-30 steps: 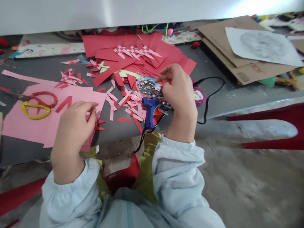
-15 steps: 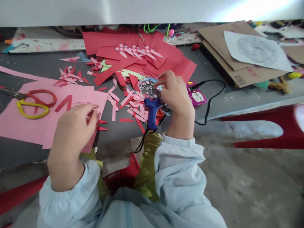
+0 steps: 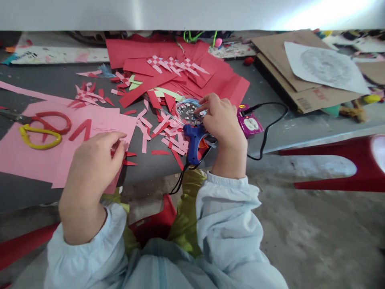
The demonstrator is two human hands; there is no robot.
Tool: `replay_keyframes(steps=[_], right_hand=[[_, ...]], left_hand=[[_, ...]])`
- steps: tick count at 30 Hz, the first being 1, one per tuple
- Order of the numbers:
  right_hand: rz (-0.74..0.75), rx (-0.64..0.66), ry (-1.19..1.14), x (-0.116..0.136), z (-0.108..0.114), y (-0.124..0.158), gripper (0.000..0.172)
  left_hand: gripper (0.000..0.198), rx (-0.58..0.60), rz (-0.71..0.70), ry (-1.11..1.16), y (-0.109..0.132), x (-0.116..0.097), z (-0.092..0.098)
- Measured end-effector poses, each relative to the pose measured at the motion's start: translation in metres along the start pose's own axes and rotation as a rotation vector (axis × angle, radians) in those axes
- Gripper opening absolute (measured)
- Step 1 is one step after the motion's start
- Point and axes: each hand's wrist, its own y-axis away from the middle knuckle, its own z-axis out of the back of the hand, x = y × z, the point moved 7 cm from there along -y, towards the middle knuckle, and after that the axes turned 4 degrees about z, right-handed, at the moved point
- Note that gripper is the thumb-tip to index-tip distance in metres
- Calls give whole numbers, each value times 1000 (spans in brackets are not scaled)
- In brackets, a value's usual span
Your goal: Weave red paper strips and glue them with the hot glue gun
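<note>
My right hand reaches into a clear bag of googly eyes, fingertips pinched together at its edge; what they hold is too small to make out. Just below the bag lies a blue glue gun with a black cord. My left hand rests on the pink paper sheet, fingers curled over a small red paper piece at the sheet's edge. Pink and red paper strips are scattered between the two hands.
Scissors with red and yellow handles lie on the pink sheet at left. A pile of red paper with a woven piece sits at the back. Cardboard with a drawing is at right. A purple packet and a red chair are nearby.
My right hand has dropped lower and slightly right, down onto the bag of googly eyes. The left hand stays on the pink sheet, barely shifted.
</note>
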Motion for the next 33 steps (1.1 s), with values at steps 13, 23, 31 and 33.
replay_keyframes(steps=[13, 23, 31, 33], right_hand=[[27, -75, -21, -1, 0, -2, 40], [-23, -34, 23, 5, -5, -7, 36], [-86, -30, 27, -1, -7, -14, 33], [-98, -40, 47, -2, -7, -15, 32]], left_hand=[[35, -2, -10, 25, 1, -3, 2], [35, 3, -1, 3, 4, 0, 6], [34, -17, -4, 40, 10, 4, 15], [34, -21, 6, 41, 10, 6, 16]])
